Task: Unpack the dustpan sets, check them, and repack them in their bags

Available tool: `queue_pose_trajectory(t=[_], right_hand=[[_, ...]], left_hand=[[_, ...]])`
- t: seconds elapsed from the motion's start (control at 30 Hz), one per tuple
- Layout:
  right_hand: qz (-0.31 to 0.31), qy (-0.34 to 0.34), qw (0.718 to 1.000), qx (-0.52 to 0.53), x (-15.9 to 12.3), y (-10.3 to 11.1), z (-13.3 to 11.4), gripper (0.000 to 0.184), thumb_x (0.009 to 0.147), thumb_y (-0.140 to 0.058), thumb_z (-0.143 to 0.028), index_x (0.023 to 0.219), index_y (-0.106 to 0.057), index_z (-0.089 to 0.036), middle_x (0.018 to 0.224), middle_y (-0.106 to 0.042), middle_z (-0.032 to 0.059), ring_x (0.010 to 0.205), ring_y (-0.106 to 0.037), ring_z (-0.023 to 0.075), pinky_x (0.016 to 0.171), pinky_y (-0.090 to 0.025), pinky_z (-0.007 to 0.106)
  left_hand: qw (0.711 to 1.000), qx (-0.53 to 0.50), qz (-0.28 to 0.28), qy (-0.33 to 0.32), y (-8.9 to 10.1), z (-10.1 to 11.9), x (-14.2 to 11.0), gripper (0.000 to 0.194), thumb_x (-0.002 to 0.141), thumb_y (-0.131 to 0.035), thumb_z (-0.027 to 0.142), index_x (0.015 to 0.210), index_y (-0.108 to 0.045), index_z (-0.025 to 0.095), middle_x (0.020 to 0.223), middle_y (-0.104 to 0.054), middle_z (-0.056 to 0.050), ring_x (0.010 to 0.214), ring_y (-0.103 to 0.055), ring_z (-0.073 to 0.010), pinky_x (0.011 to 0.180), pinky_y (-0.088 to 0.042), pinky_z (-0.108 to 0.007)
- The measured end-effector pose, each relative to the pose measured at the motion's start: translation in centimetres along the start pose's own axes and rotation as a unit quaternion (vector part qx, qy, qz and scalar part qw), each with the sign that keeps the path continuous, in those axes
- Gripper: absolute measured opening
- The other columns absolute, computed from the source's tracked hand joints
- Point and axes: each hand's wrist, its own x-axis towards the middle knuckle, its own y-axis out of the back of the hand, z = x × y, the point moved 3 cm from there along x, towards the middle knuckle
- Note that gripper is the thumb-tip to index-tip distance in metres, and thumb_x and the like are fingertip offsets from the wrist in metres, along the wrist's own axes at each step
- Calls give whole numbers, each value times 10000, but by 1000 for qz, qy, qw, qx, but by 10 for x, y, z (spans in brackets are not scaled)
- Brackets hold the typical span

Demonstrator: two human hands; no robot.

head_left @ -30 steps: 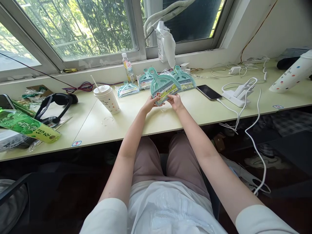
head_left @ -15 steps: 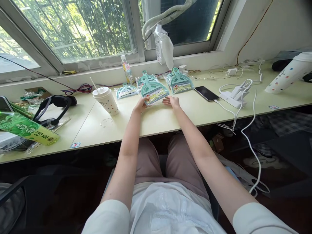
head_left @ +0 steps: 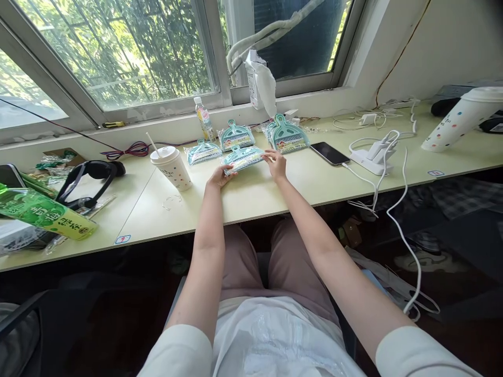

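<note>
A wrapped mint-green dustpan-and-brush set (head_left: 244, 158) is held over the desk between my two hands, tilted nearly flat. My left hand (head_left: 220, 176) grips its left end, fingers closed on the edge. On the right end, my right hand (head_left: 276, 165) pinches the upper corner. Behind it lie similar wrapped sets: a flatter-looking one (head_left: 204, 152) to the left, an upright-facing one (head_left: 237, 136) in the middle, and a pile (head_left: 288, 137) to the right that seems to hold more than one.
A paper cup with a straw (head_left: 172, 170) stands left of my hands, with headphones (head_left: 88, 180) and a green drink bottle (head_left: 47, 212) beyond. Rightward are a phone (head_left: 330, 154) and a power strip with cables (head_left: 373, 157). A clear bottle (head_left: 204, 119) stands by the windowsill.
The held dustpan set has tipped from facing me to nearly flat. My right hand has moved up from its lower right edge to the upper right corner; my left hand keeps its grip.
</note>
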Motion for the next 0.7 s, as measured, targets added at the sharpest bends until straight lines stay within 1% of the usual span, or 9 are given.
queue_pose_trajectory(t=[0.07, 0.1, 0.2, 0.3, 0.37, 0.47, 0.53, 0.6, 0.7], right_hand=[[1, -2, 1000, 27, 0, 1, -1, 70, 827, -734, -260, 858, -780, -303, 1227, -721, 12, 1271, -596, 206, 1222, -368, 432], [1, 1, 999, 38, 0, 1, -2, 88, 832, -729, -270, 883, -784, -316, 1257, -713, -5, 1306, -577, 197, 1236, -351, 426], [11, 12, 999, 47, -1, 2, -6, 127, 831, -726, -282, 925, -794, -332, 1304, -699, -25, 1391, -528, 188, 1252, -332, 406], [28, -5, 999, 39, -3, 3, -6, 144, 815, -729, -252, 919, -797, -324, 1330, -688, -17, 1430, -501, 201, 1225, -384, 392], [32, -13, 999, 30, -3, 3, -5, 153, 817, -714, -229, 916, -795, -314, 1367, -666, -10, 1417, -518, 210, 1215, -402, 390], [36, -3, 999, 10, -3, 2, -2, 184, 817, -687, -187, 922, -795, -292, 1390, -652, 14, 1352, -578, 217, 1219, -393, 390], [35, -1, 999, 13, -2, 0, 3, 215, 797, -681, -157, 934, -793, -278, 1331, -687, 35, 1316, -602, 212, 1216, -392, 394], [30, -9, 999, 35, 0, -2, 9, 258, 764, -685, -138, 964, -783, -268, 1247, -725, 41, 1283, -618, 208, 1192, -421, 410], [34, -52, 996, 69, 5, -3, 23, 355, 705, -684, -112, 1020, -753, -259, 1170, -748, 20, 1201, -647, 189, 1116, -499, 407]], left_hand=[[1000, 2, 29, -1, -1, 1, -5, 578, 800, -620, 118, 1369, -518, 155, 976, -696, -91, 832, -761, -214, 704, -658, -269], [999, 4, 32, 0, -3, 1, -8, 590, 795, -626, 102, 1374, -523, 153, 997, -702, -94, 874, -763, -222, 720, -661, -267], [1000, 16, -10, 9, -8, 0, -14, 567, 804, -641, 84, 1361, -551, 137, 1026, -715, -102, 962, -759, -241, 731, -669, -271], [997, 40, -56, 18, -9, -2, -13, 485, 835, -637, 107, 1317, -584, 131, 1031, -721, -108, 985, -756, -252, 720, -674, -297], [996, 54, -73, 16, -8, -3, -10, 424, 851, -632, 116, 1274, -608, 129, 1024, -726, -112, 973, -757, -244, 700, -668, -287], [993, 75, -91, 10, -6, -4, -7, 347, 861, -633, 127, 1208, -640, 124, 1022, -734, -131, 943, -757, -237, 632, -637, -249], [992, 82, -97, 5, -5, -4, -6, 334, 860, -632, 127, 1194, -644, 122, 1037, -734, -141, 940, -757, -240, 583, -607, -231], [992, 81, -94, 5, -4, -4, -6, 355, 859, -632, 130, 1213, -638, 130, 1047, -736, -137, 932, -758, -237, 553, -582, -222], [993, 90, -78, 8, -3, -4, -4, 383, 859, -638, 147, 1242, -630, 152, 1022, -747, -120, 834, -758, -210, 517, -554, -216]])
